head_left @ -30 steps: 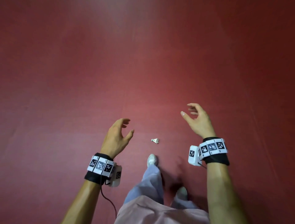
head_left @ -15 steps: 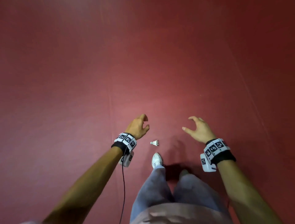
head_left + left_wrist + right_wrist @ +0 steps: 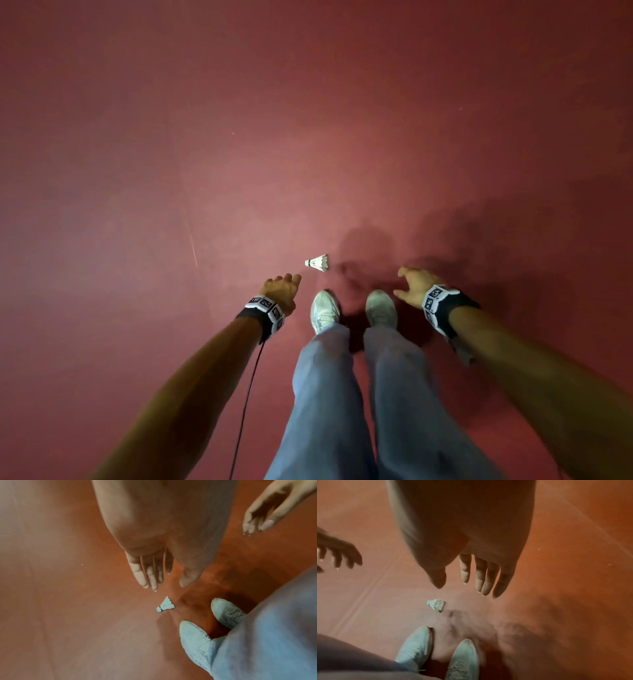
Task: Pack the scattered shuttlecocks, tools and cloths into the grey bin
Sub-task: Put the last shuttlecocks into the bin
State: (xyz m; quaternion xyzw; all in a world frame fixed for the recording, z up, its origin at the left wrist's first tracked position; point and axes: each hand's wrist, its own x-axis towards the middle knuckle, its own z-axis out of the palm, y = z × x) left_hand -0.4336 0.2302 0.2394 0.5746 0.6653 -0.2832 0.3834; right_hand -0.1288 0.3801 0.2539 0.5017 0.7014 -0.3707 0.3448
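Observation:
A white shuttlecock [image 3: 317, 263] lies on its side on the red floor, just ahead of my two shoes. My left hand [image 3: 281, 287] hangs low to its left, fingers straight and empty; in the left wrist view those fingers [image 3: 151, 577] hover a short way above the shuttlecock [image 3: 165, 604]. My right hand [image 3: 412, 286] is spread open to the right of the shoes, holding nothing. In the right wrist view its fingers [image 3: 481, 580] point down, with the shuttlecock [image 3: 436, 604] lower left of them. No bin, tool or cloth is in view.
My white shoes [image 3: 324, 311] [image 3: 381, 308] stand side by side right behind the shuttlecock. A black cable [image 3: 247, 404] hangs from my left wrist. The red floor [image 3: 308, 137] stretches ahead, with a faint pale line [image 3: 193, 247] at the left.
I have bent down: both hands dropped towards the floor. The left hand came close to the shuttlecock. My feet now stand together behind it.

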